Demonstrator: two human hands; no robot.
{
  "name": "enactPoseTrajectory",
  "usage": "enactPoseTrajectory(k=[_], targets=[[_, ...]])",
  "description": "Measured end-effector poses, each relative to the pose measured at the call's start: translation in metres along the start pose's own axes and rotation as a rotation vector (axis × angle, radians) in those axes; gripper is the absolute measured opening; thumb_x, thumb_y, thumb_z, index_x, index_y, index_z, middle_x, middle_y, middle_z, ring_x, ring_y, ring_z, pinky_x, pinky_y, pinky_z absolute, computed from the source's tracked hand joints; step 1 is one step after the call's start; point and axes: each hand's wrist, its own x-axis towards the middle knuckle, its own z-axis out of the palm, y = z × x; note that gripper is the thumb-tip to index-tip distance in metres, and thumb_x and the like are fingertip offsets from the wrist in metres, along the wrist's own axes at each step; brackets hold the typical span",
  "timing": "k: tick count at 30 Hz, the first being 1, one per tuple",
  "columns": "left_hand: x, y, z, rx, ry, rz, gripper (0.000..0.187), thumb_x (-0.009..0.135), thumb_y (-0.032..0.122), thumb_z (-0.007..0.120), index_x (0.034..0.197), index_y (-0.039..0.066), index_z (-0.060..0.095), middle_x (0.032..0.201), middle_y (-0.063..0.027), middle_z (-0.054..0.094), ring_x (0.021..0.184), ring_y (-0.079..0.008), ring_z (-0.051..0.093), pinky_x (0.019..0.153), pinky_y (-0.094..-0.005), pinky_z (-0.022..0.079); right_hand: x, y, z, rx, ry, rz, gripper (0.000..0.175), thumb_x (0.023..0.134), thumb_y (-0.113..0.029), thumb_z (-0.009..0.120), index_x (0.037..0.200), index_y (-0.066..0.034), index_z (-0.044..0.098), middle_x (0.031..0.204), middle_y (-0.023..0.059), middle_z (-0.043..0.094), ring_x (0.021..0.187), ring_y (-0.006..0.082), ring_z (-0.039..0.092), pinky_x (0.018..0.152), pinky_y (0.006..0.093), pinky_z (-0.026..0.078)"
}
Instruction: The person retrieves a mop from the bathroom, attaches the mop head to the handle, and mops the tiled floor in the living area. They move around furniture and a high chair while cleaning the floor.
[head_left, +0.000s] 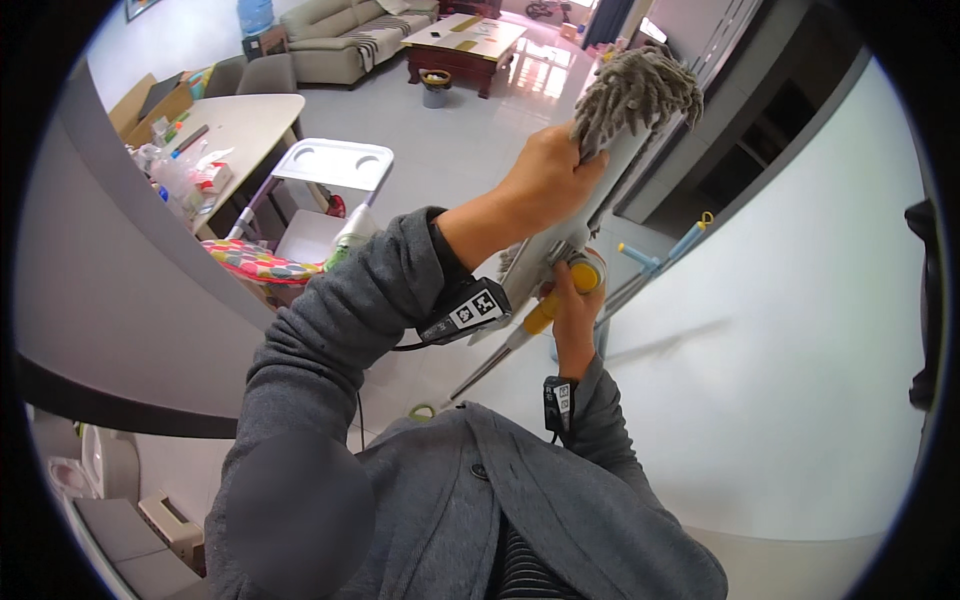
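Observation:
A flat mop is raised in front of my chest, its long pale back plate (525, 274) turned towards me. Grey chenille strands of the mop pad (637, 94) hang over its upper end. My left hand (551, 176) grips that end, fingers closed around the pad and plate edge. Lower down, my right hand (577, 322) holds the mop by its swivel joint (585, 277), which has a yellow round cap. From the joint, the metal pole (484, 371) slants down to the left towards the floor. The far side of the mop head is hidden.
Poles with light-blue handles (679, 244) lean by the white wall (787, 337) on the right. A child's high chair (334, 163) and a cluttered table (247, 112) stand to the left. Farther off are a waste bin (433, 94), a coffee table (457, 56) and a sofa (322, 41).

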Motion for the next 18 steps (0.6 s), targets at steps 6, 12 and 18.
enactPoseTrajectory(k=[6, 12, 18], targets=[[-0.014, -0.031, -0.02, -0.419, -0.23, 0.143, 0.043, 0.081, 0.019, 0.057, 0.117, 0.003, 0.041, 0.116, -0.0088, 0.045, 0.093, -0.0155, 0.05, 0.075, -0.0258, 0.043, 0.014, -0.025, -0.011, -0.13, 0.095, 0.019, 0.017, 0.078, -0.011, 0.058, 0.089, 0.0006, 0.051, 0.067, 0.0067, 0.053, 0.049, 0.0155, 0.051, 0.045, 0.0256, 0.043], [-0.086, -0.091, -0.007, -0.098, -0.052, -0.045, 0.046, 0.07, 0.017, 0.066, 0.11, 0.005, 0.046, 0.1, -0.0133, 0.048, 0.092, -0.0236, 0.049, 0.077, -0.0326, 0.042, 0.038, -0.041, -0.016, -0.131, 0.049, 0.029, 0.015, 0.082, -0.011, 0.052, 0.088, 0.0028, 0.049, 0.068, 0.0112, 0.054, 0.048, 0.0185, 0.051, 0.045, 0.0297, 0.043], [-0.1, -0.106, 0.018, -0.234, 0.027, -0.065, 0.05, 0.074, 0.015, 0.063, 0.117, 0.002, 0.04, 0.106, -0.013, 0.05, 0.096, -0.0248, 0.05, 0.08, -0.0316, 0.041, 0.038, -0.038, -0.003, 0.04, -0.144, 0.083, 0.016, 0.083, -0.013, 0.05, 0.091, 0.0, 0.049, 0.068, 0.0105, 0.054, 0.053, 0.0183, 0.053, 0.049, 0.029, 0.045]])
